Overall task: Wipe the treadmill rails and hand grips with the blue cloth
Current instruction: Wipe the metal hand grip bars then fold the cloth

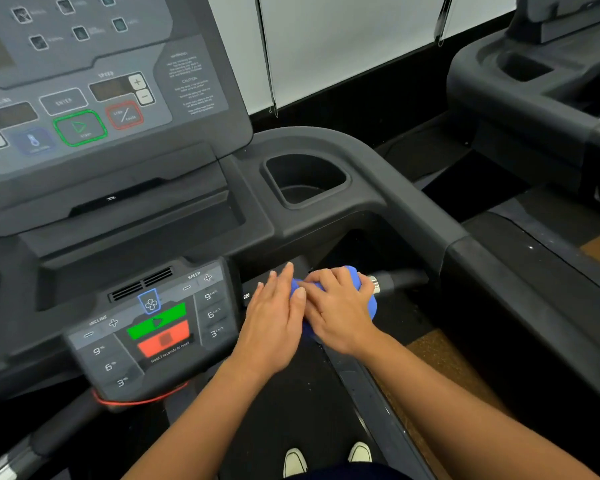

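The right hand (340, 306) is curled over the blue cloth (370, 308), clamping it round the hand grip (400, 279), the short dark bar that runs out to the right from the small control panel (153, 327). The cloth is bunched under the palm, with blue showing at the far edge, the right edge and just past the fingertips on the left. Wrapping it round the bar like this likely lets one sweep clean the top and underside together. The left hand (274, 320) lies flat beside it, fingers straight and together. Their tips rest against the left end of the cloth and touch the right hand's fingers, seemingly to steady the loose end or press it onto the bar near the panel. A silver ring on the grip shows just right of the cloth, so the stretch beyond it is uncovered. The broad side rail (520, 289) runs from the cup holder (305, 181) toward the near right, well apart from both hands. The matching grip (49, 441) at near left has no cloth on it. By my reading, this is an early or middle stage of the job.
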A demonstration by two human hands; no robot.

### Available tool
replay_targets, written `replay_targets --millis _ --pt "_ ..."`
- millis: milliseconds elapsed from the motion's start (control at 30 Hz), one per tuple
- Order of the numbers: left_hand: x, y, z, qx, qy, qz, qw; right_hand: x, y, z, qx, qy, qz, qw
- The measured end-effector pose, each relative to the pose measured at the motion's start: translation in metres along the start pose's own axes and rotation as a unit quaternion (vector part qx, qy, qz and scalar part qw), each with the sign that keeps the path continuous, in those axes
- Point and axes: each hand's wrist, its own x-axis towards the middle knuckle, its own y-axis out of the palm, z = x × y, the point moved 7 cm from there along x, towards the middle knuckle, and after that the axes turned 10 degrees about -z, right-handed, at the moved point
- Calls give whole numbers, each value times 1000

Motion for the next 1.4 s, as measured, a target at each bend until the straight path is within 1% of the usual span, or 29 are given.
replay_targets --millis 67,133,267,333,367,433,500,567,633,700,767,833,900,967,1000,1033,1100,1200,1300,1333,1400 --pt "-1 -7 0 -26 -11 -8 1000 -4 5 15 18 -19 26 999" --pt "-4 -15 -1 -23 -10 -28 999 -8 11 28 31 -41 42 998" --pt "-12 -31 -6 -14 18 -70 997 -5 4 30 92 -89 30 991" --pt "-17 -41 -5 -24 17 -87 996 -1 -4 28 126 -98 35 987" --pt "-20 -46 -3 -32 10 -97 995 2 -9 28 148 -91 31 984" --pt "-24 -55 -1 -61 -4 -114 992 9 -22 27 223 -46 10 974" --pt "-28 -62 4 -114 -40 -130 984 16 -35 34 312 -7 -14 950" --pt "-31 -65 11 -200 -114 -125 965 22 -47 48 358 -3 -19 934" --pt "-32 -65 13 -319 -180 -102 925 25 -51 62 384 -7 23 923" --pt "-30 -65 15 -406 -198 -95 887 26 -51 71 415 -9 68 907" --pt "-28 -72 18 -436 -187 -105 874 26 -50 71 458 17 74 886" --pt "-27 -82 20 -438 -166 -120 875 27 -47 64 490 82 60 866" --pt "-26 -92 20 -446 -146 -132 873 24 -40 58 495 153 68 853" --pt "-26 -99 19 -464 -130 -134 866 20 -28 57 514 209 119 823" --pt "-26 -102 19 -473 -122 -133 862 19 -24 58 526 223 148 807" --pt "-26 -105 19 -480 -114 -132 860 18 -22 60 536 224 169 796" --pt "-26 -111 20 -473 -102 -137 864 20 -24 67 547 211 183 789" --pt "-26 -119 26 -409 -88 -164 894 23 -26 69 574 233 144 771" --pt "-26 -125 36 -383 -103 -196 897 24 -26 74 605 240 131 748" --pt "-26 -126 38 -377 -106 -205 897 24 -26 77 609 235 131 746" --pt "-26 -130 43 -358 -111 -224 900 24 -27 82 602 231 119 755"
